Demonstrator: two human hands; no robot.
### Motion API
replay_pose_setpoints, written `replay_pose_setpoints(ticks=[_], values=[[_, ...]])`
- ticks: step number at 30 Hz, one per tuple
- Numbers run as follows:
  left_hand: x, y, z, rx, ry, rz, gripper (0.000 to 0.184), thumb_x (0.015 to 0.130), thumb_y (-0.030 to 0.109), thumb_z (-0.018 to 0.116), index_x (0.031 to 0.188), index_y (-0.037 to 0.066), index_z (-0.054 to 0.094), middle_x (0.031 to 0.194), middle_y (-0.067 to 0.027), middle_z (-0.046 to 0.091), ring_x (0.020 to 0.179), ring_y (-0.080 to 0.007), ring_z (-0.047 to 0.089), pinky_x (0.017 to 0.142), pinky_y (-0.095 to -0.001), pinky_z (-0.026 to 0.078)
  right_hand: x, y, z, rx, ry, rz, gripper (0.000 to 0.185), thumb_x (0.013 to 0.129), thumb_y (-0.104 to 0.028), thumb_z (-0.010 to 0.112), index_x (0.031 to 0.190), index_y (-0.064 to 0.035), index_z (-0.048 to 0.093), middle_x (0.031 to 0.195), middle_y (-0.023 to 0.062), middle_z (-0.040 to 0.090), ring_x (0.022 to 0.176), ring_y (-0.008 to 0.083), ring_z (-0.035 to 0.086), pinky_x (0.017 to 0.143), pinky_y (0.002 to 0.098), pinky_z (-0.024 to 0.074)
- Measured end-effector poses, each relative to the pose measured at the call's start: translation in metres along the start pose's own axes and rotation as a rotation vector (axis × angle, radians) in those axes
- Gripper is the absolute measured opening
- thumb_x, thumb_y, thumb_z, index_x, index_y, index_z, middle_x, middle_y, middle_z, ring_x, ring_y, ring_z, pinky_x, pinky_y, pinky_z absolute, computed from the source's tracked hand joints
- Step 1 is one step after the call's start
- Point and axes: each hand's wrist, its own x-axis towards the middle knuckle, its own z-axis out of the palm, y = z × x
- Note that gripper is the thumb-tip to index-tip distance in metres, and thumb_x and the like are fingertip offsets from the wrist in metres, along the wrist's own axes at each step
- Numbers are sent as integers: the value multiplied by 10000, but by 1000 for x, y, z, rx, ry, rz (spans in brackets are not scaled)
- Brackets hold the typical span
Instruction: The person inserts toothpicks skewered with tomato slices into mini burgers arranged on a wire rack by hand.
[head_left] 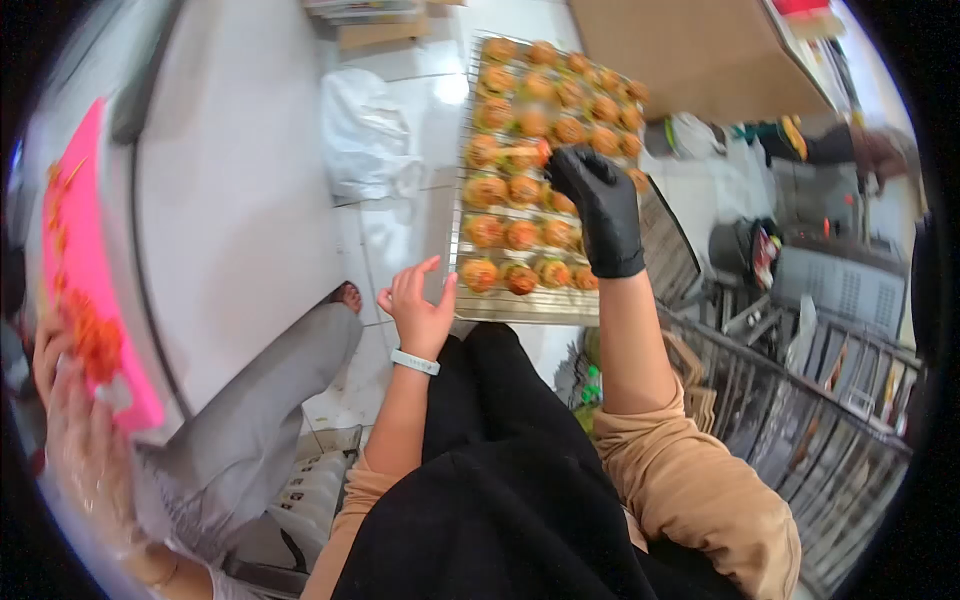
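A wire rack [452, 262] carries rows of round golden-brown baked balls [521, 235] with orange bits on top. My right hand [598, 205], in a black glove, is over the right part of the rack, its fingers pinched together. From the fingertips a slim orange stick-like piece [522, 151] with a redder end reaches left over the balls; its kind is unclear. My left hand [418, 308] is bare, with a pale band on the wrist. Its fingers are spread beside the near left corner of the rack, holding nothing.
At the left, another person's clear-gloved hand [85, 430] touches orange shreds [95, 340] on a pink board [85, 215]. A grey-white tabletop [240, 200] stands between. A white plastic bag [365, 135] lies on the tiled floor. Metal racks [800, 420] stand at the right.
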Motion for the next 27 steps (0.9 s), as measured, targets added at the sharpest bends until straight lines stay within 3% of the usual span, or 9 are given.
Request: replay_pose_setpoints(ticks=[3,7,11,16,23,27], values=[[9,17,46,25,-145,94,333,764,300,720,1047,151,630,1023,6,638,1064,-182,534,910,-411,257,-24,56,-95,-196,252,91,231,874,-161,660,987,39,681,904,97,702,815,148,650,744,268,500],[12,44,111,78,-229,276,405,757,305,716,1108,136,606,1100,-14,605,1120,-204,496,924,-447,253,-46,131,-156,-399,353,26,192,855,-123,678,955,40,685,870,95,709,783,111,645,716,266,502],[17,62,150,142,-252,329,491,758,296,707,1196,135,555,1199,-23,557,1185,-220,441,929,-506,236,-48,139,-142,-735,366,-229,119,817,-76,687,907,2,689,850,127,696,751,201,671,692,297,507],[35,73,172,248,-322,322,477,751,297,712,1183,147,575,1209,-13,580,1218,-240,426,934,-561,225,-32,154,-141,-780,267,-344,99,791,-61,685,884,-32,668,818,140,672,781,306,653,697,369,514],[41,71,177,269,-350,314,394,765,280,708,1134,181,612,1144,-6,627,1214,-240,442,940,-580,234,-19,159,-142,-882,192,-374,105,772,-111,690,850,-48,659,799,147,652,753,333,616,682,416,492],[37,68,178,256,-349,297,379,764,271,709,1121,187,613,1139,3,628,1209,-233,445,945,-588,229,-16,161,-143,-987,155,-401,104,772,-87,702,870,-62,675,812,114,675,741,278,644,659,359,509]])
